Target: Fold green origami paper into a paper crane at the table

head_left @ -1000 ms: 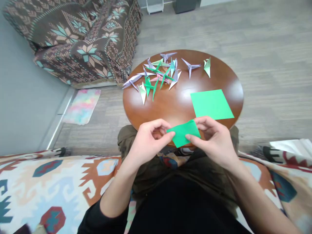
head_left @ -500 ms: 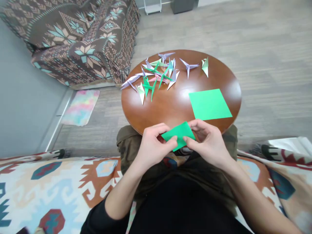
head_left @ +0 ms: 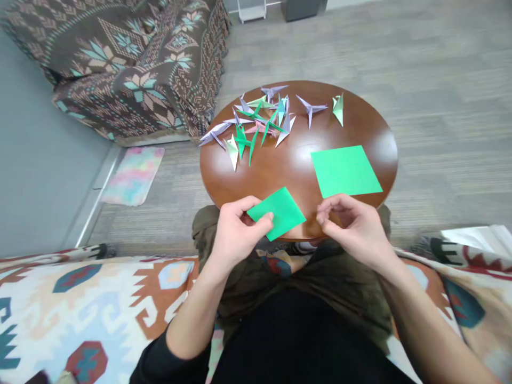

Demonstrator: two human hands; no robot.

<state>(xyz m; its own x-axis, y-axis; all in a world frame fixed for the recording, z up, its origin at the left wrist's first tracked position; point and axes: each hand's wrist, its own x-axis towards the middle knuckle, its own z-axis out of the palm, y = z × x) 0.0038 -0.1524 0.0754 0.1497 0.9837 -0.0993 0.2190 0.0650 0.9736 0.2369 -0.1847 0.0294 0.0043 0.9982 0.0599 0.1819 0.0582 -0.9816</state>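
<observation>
My left hand (head_left: 236, 232) pinches a small folded green paper (head_left: 278, 212) by its left corner, over the near edge of the round wooden table (head_left: 280, 165). My right hand (head_left: 352, 226) hovers just right of that paper, fingers loosely curled, holding nothing and not touching it. A flat green paper square (head_left: 346, 170) lies on the table beyond my right hand. Several folded paper cranes (head_left: 260, 120) in green, lilac and pink lie at the table's far side.
A patterned brown sofa (head_left: 128, 64) stands at the far left, with a pastel mat (head_left: 132, 176) on the floor beside it. I sit on a patterned orange and white cover (head_left: 80, 304). White paper (head_left: 476, 237) lies at my right.
My right hand has let go of the folded green paper and drawn back to the right. My left hand carried the paper a little left and up.
</observation>
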